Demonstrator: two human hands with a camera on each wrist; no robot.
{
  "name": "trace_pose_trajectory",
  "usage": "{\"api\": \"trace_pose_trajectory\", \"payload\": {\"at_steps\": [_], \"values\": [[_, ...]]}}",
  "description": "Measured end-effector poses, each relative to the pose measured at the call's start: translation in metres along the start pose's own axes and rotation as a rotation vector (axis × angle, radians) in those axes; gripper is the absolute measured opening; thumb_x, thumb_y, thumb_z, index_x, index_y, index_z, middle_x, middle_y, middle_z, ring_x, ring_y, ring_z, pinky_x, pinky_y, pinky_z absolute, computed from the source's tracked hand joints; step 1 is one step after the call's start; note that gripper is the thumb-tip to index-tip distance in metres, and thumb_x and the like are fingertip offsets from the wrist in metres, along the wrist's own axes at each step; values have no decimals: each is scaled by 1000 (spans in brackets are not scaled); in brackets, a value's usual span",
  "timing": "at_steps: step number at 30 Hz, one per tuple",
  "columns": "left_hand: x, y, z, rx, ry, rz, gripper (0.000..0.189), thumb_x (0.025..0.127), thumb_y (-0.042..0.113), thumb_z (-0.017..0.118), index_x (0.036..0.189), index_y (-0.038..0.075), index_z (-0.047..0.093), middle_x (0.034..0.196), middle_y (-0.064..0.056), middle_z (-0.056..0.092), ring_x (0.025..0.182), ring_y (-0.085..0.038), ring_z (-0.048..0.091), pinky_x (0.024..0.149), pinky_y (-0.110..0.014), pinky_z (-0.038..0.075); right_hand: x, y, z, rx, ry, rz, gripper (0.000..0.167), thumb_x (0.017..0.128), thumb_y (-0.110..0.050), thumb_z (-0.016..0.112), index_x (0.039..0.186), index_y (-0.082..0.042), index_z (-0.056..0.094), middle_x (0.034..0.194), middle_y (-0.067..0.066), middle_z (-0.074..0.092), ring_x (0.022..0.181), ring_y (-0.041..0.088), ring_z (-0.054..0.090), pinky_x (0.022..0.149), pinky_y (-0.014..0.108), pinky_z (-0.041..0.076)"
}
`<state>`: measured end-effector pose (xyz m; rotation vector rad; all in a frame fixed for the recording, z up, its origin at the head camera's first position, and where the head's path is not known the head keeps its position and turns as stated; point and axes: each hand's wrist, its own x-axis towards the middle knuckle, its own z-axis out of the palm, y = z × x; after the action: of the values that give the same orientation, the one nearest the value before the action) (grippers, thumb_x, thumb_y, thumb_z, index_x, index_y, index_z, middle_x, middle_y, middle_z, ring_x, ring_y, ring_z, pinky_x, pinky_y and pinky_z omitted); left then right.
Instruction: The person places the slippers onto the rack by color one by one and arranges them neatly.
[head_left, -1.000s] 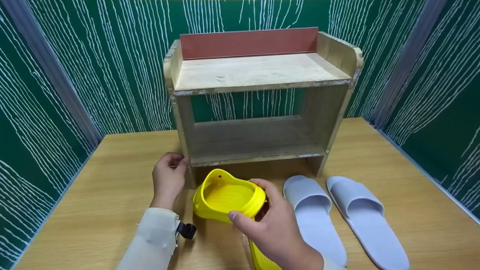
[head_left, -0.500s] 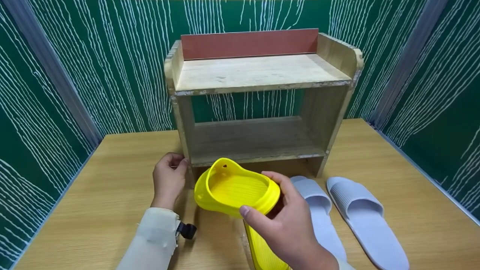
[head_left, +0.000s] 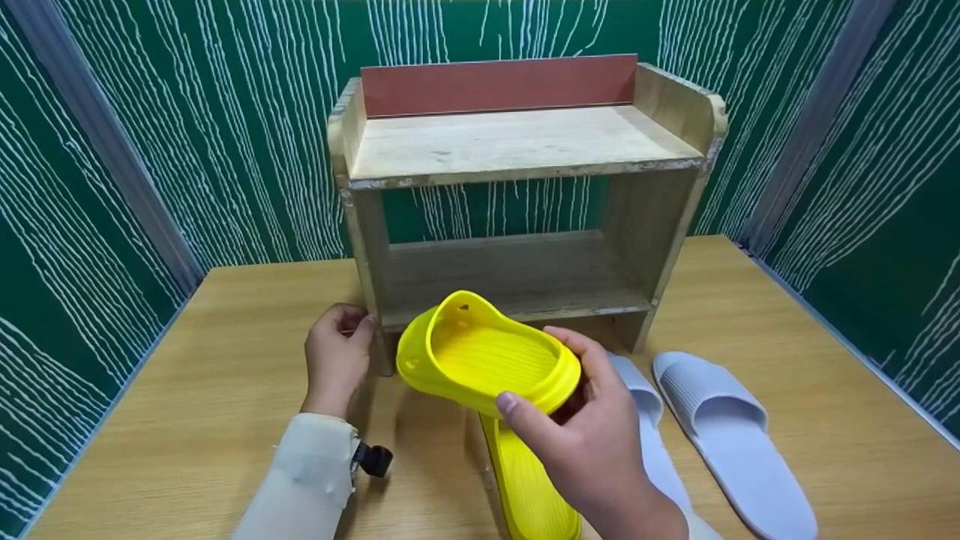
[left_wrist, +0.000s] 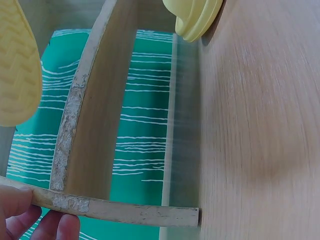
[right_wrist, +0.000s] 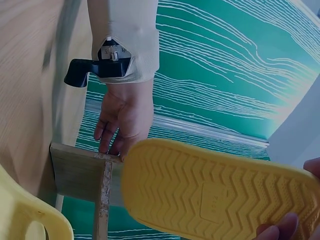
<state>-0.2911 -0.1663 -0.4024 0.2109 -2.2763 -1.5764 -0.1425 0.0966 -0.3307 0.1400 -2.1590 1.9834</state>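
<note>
My right hand (head_left: pixel 592 427) grips a yellow slipper (head_left: pixel 499 356) by its heel end, thumb on the near side. It hangs above the table in front of the wooden shoe rack (head_left: pixel 525 142), toe end to the left. The right wrist view shows its zigzag sole (right_wrist: pixel 215 192). Beneath it a second yellow slipper (head_left: pixel 534 487) lies on the table, its front covered by the held one. My left hand (head_left: pixel 341 360) holds the rack's left side panel (left_wrist: pixel 125 210) near its foot, thumb and fingers on either side.
A pair of pale blue slippers stands to the right: one slipper (head_left: pixel 735 442) in full sight, the other (head_left: pixel 652 435) partly behind my right hand. The wooden table (head_left: pixel 210 420) meets green walls (head_left: pixel 247 135) with white streaks. A black device (head_left: pixel 373 460) sits on my left wrist.
My right hand has raised the yellow slipper and carried it a little to the right, uncovering more of the second yellow slipper. My left hand stays on the rack.
</note>
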Motion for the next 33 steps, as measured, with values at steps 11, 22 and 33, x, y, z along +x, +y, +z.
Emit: {"api": "trace_pose_trajectory", "payload": {"at_steps": [11, 22, 33], "values": [[1, -2, 2, -19, -25, -12, 17, 106, 16, 64, 118, 5, 68, 115, -13, 66, 105, -27, 62, 93, -37, 56, 7, 3, 2, 49, 30, -61, 75, 84, -5, 86, 146, -17, 46, 135, 8, 59, 113, 27, 68, 93, 33, 61], [0, 1, 1, -8, -24, -26, 16, 107, 17, 63, 119, 7, 68, 117, -12, 67, 106, -27, 62, 95, -38, 57, 14, 6, 8, 14, 38, -28, 80, 84, -11, 87, 149, -18, 42, 138, 5, 57, 115, 24, 67, 96, 32, 59], [1, -1, 0, -14, -17, -18, 18, 106, 16, 63, 120, 5, 68, 117, -14, 66, 107, -27, 61, 93, -38, 56, 22, 9, 18, 40, 44, -22, 84, 83, -12, 89, 151, -18, 39, 140, 7, 55, 117, 25, 66, 98, 34, 58]]}}
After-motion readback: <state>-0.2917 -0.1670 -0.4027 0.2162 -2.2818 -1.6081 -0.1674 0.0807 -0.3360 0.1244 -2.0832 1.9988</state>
